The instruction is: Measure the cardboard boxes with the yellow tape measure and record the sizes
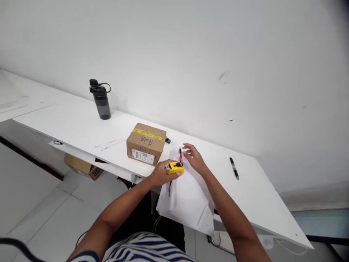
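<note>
My left hand [160, 174] is closed around a yellow tape measure [174, 167], held just above a stack of white paper sheets [188, 198] that hangs over the front edge of the white table [81, 127]. My right hand [194, 157] rests on the top of the sheets with fingers spread, right beside a red pen [180, 155] lying on the paper. A taped cardboard box [145, 144] with a label and handwriting stands just left of both hands.
A dark water bottle [100, 99] stands at the back left by the wall. A black marker [234, 168] lies on the table to the right. A second cardboard box [83, 167] sits on the tiled floor under the table. Cables hang below the desk.
</note>
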{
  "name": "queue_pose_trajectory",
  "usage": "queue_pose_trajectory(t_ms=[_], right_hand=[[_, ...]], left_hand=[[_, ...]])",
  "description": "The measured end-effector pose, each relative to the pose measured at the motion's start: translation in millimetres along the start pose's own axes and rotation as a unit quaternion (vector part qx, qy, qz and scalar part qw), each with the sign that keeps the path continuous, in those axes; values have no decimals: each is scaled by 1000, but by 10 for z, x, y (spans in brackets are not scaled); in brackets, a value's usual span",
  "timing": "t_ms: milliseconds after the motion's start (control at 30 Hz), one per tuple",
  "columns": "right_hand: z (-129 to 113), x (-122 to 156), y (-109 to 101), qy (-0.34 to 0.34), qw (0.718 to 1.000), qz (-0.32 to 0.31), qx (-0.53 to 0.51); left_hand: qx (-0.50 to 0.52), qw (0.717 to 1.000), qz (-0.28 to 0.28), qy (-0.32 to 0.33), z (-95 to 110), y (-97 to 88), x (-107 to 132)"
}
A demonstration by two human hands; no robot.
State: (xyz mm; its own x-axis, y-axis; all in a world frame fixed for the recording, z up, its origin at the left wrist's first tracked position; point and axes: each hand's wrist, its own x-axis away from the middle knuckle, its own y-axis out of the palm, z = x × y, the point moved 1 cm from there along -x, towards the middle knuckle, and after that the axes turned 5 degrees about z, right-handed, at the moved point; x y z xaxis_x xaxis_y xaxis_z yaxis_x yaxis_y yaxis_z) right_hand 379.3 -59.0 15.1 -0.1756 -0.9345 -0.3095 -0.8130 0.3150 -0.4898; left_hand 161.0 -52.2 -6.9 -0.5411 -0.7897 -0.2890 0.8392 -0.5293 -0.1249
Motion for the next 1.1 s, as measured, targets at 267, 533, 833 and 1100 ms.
queue_pose_trajectory(t_ms=[267,533,833,1100], right_hand=[[-1174,372,303,-66,953,-193,-226],[-1608,-610,901,-99,990,-84,-51],[-1592,-1026,1272,-130,960,-162,190],[-1729,-896,944,-103,930,-204,288]], left_hand=[[-76,952,126,269,898,-500,69],[-88,926,364,49,395,-1435,-135],[70,964,254,-22,-78,-1464,-140],[1,954,299,-14,15,-1474,-107]])
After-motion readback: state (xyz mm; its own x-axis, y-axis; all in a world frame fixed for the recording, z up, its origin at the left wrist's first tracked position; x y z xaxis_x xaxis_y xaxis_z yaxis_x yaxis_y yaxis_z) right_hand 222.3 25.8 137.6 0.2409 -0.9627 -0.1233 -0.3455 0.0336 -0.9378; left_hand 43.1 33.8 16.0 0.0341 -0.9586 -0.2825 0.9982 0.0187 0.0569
